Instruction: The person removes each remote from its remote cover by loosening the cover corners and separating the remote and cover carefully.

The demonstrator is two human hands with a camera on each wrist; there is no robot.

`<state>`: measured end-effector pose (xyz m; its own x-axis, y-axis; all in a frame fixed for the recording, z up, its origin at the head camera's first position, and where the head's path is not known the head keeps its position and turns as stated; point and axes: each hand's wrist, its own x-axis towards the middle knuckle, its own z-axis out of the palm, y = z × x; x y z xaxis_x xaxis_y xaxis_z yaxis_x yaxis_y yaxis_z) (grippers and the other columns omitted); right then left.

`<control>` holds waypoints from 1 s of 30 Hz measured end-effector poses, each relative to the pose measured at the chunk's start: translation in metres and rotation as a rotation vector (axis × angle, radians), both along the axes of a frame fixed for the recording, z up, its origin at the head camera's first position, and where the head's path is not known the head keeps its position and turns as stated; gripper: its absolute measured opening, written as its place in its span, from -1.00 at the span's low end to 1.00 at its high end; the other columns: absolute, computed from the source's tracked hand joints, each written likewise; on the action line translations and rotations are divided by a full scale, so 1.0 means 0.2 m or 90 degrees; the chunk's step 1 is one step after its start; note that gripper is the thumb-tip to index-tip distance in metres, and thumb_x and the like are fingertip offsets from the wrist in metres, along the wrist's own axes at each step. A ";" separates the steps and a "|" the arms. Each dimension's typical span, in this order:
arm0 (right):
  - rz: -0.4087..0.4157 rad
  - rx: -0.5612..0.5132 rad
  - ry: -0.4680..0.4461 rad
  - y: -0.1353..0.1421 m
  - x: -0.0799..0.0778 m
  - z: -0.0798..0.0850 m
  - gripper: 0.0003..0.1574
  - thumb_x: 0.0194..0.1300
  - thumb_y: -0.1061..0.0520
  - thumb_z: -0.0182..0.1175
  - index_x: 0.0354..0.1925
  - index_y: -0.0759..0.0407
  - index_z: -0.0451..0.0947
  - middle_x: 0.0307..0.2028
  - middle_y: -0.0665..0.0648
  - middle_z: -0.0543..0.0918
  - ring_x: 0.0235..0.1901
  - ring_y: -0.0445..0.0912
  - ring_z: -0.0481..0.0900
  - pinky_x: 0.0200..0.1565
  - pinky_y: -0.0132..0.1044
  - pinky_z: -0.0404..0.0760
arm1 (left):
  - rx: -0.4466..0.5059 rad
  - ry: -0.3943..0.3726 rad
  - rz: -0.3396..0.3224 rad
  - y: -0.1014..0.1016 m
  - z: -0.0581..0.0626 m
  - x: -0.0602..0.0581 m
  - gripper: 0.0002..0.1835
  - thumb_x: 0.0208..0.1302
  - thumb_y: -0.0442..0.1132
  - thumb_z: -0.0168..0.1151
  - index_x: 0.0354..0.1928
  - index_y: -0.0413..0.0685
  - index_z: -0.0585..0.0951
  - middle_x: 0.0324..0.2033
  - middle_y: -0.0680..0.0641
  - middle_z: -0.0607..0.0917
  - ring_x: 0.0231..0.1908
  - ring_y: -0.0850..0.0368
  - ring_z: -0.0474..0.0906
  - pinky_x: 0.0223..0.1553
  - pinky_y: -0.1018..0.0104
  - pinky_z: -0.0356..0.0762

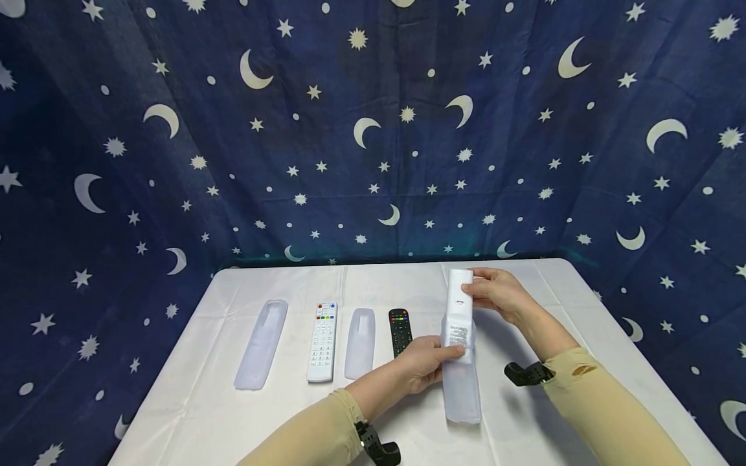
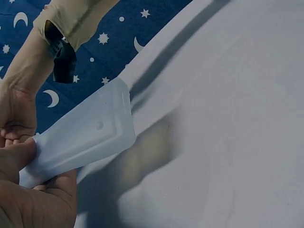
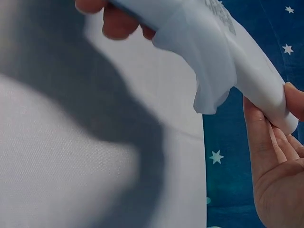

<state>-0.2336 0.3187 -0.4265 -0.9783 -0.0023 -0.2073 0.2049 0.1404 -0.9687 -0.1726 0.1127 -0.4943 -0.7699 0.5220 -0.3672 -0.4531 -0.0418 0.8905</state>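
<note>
A white remote control (image 1: pixel 460 291), its labelled back facing up, sits partway inside a translucent silicone remote cover (image 1: pixel 462 398). My left hand (image 1: pixel 421 364) grips the cover around its middle, thumb on top over the remote's lower part. The cover's closed end (image 2: pixel 95 121) stretches away from that hand in the left wrist view. At the remote's far, bare end, my right hand (image 1: pixel 498 294) pinches it between thumb and fingers. The right wrist view shows the cover's open edge (image 3: pixel 213 71) folded loosely back around the white remote (image 3: pixel 261 85).
Left of my hands, a black remote (image 1: pixel 399 327) lies partly hidden behind the left hand. Beside it are a short translucent cover (image 1: pixel 361 343), a white remote with colored buttons (image 1: pixel 322 343) and a longer translucent cover (image 1: pixel 262 346), all on the white-clothed table (image 1: pixel 198 388).
</note>
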 end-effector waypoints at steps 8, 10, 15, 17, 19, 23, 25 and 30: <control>0.005 -0.017 -0.011 0.02 -0.01 0.00 -0.13 0.35 0.29 0.32 0.44 0.57 0.14 -0.22 0.05 0.71 -0.31 -0.17 0.71 -0.18 -0.28 0.73 | -0.016 0.026 -0.012 -0.01 0.01 0.01 -0.78 0.33 -0.35 0.35 -0.05 -0.34 0.67 -0.23 -0.12 0.76 -0.17 0.01 0.74 -0.06 0.15 0.70; 0.002 -0.032 -0.004 0.04 -0.01 0.01 -0.12 0.36 0.30 0.31 0.44 0.60 0.11 -0.23 0.04 0.70 -0.31 -0.17 0.71 -0.18 -0.28 0.73 | -0.021 0.025 -0.011 -0.01 0.00 0.03 -0.81 0.32 -0.39 0.34 -0.08 -0.36 0.67 -0.25 -0.13 0.77 -0.18 0.00 0.75 -0.07 0.16 0.71; -0.004 -0.072 0.008 0.08 -0.02 0.02 -0.13 0.38 0.33 0.26 0.44 0.64 0.05 -0.25 0.03 0.69 -0.31 -0.17 0.72 -0.19 -0.28 0.73 | -0.010 0.024 -0.006 -0.02 0.00 0.07 -0.82 0.29 -0.49 0.31 -0.09 -0.39 0.66 -0.26 -0.16 0.77 -0.17 -0.04 0.75 -0.08 0.17 0.71; -0.002 -0.067 0.006 0.10 -0.02 0.02 -0.13 0.38 0.33 0.27 0.43 0.64 0.06 -0.24 0.03 0.69 -0.30 -0.17 0.72 -0.18 -0.28 0.73 | -0.009 0.030 -0.007 -0.01 0.01 0.07 -0.79 0.28 -0.49 0.31 -0.06 -0.36 0.66 -0.24 -0.14 0.77 -0.16 -0.04 0.75 -0.08 0.16 0.71; 0.000 -0.057 0.005 0.11 -0.03 0.02 -0.12 0.37 0.32 0.28 0.43 0.63 0.07 -0.23 0.03 0.68 -0.29 -0.16 0.72 -0.16 -0.28 0.73 | -0.014 0.030 -0.013 -0.01 0.01 0.08 -0.76 0.27 -0.50 0.32 -0.02 -0.32 0.66 -0.24 -0.13 0.77 -0.17 -0.04 0.75 -0.09 0.14 0.72; -0.007 -0.049 0.003 0.12 -0.02 0.02 -0.12 0.37 0.31 0.29 0.43 0.63 0.08 -0.24 0.03 0.68 -0.30 -0.17 0.71 -0.16 -0.28 0.73 | -0.028 0.030 -0.031 -0.02 0.01 0.08 -0.66 0.24 -0.52 0.34 0.06 -0.22 0.66 -0.22 -0.10 0.78 -0.18 -0.03 0.75 -0.12 0.11 0.72; -0.007 -0.049 0.001 0.13 -0.02 0.02 -0.12 0.37 0.30 0.30 0.43 0.62 0.08 -0.24 0.02 0.68 -0.30 -0.17 0.71 -0.16 -0.28 0.73 | -0.029 0.031 -0.038 -0.02 0.02 0.08 -0.62 0.22 -0.54 0.34 0.09 -0.20 0.65 -0.21 -0.09 0.78 -0.18 -0.03 0.75 -0.11 0.09 0.72; 0.000 -0.050 -0.005 0.12 -0.01 0.04 -0.12 0.37 0.31 0.30 0.44 0.61 0.08 -0.24 0.02 0.69 -0.29 -0.16 0.72 -0.14 -0.26 0.73 | -0.023 0.035 -0.057 -0.03 0.02 0.07 -0.53 0.20 -0.60 0.29 0.16 -0.18 0.60 -0.12 -0.09 0.77 -0.11 -0.05 0.73 -0.05 0.02 0.70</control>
<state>-0.2358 0.3429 -0.4195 -0.9766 -0.0183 -0.2142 0.2127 0.0638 -0.9750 -0.1584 0.1058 -0.4902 -0.7405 0.5768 -0.3449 -0.4037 0.0286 0.9145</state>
